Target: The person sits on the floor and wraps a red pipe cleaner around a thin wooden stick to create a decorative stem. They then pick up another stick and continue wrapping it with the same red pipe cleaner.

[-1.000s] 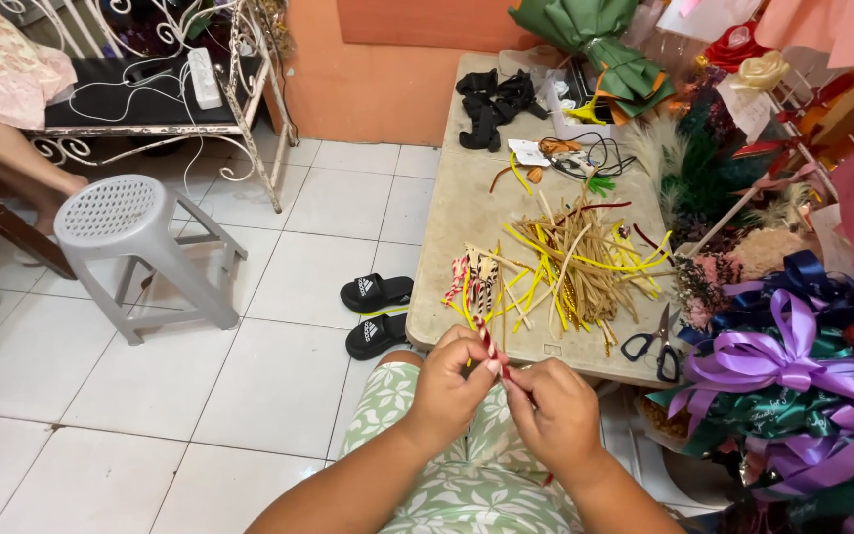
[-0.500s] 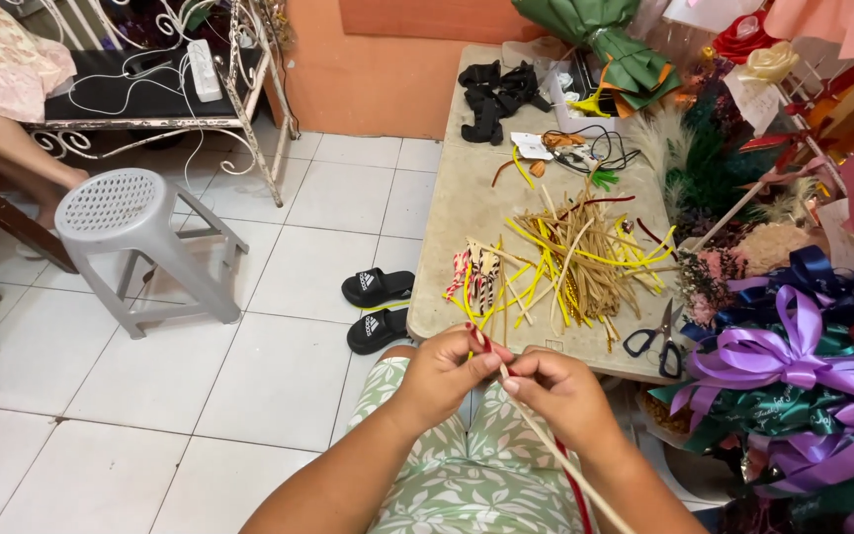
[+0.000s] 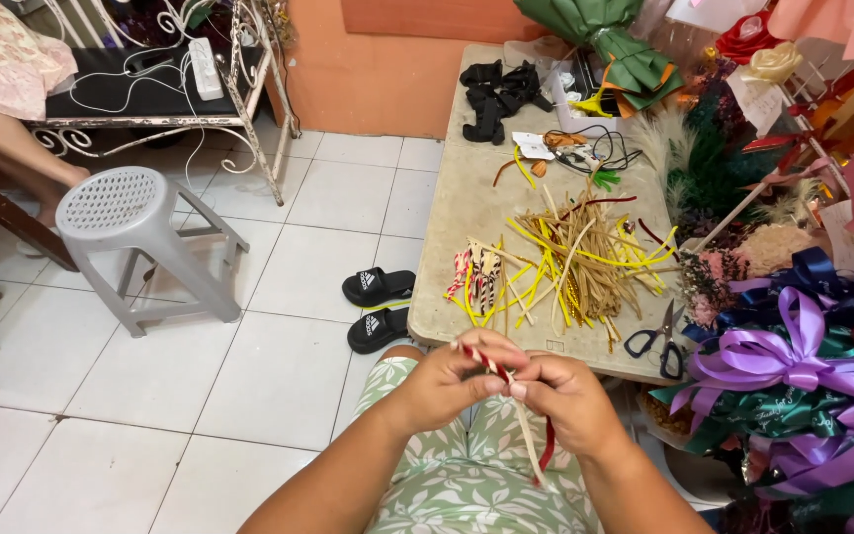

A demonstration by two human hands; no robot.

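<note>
Red-and-white striped strip is pinched between both hands, just off the near edge of the table, over the lap. Left hand fingers closed on the upper end; right hand closed on it just beside, thumbs nearly touching. Looks like a two-point pinch to keep the strip taut while it's being wound or folded. A pale strand hangs down from the grip, with a red ribbon tail beside it below the right hand. Ahead of the grip, on the table: pile of yellow and tan strips, with a few finished striped pieces on its left, all within easy reach. Scissors lie ahead-right of the grip near the table edge, apart from the pile. Right of the grip is tight: purple bow and dark ribbon bundles crowd close to the right forearm. Left of the grip is open tile floor; black sandals sit under the table's left edge, grey plastic stool well apart further left. Free room for elbows is left and down, not right.
</note>
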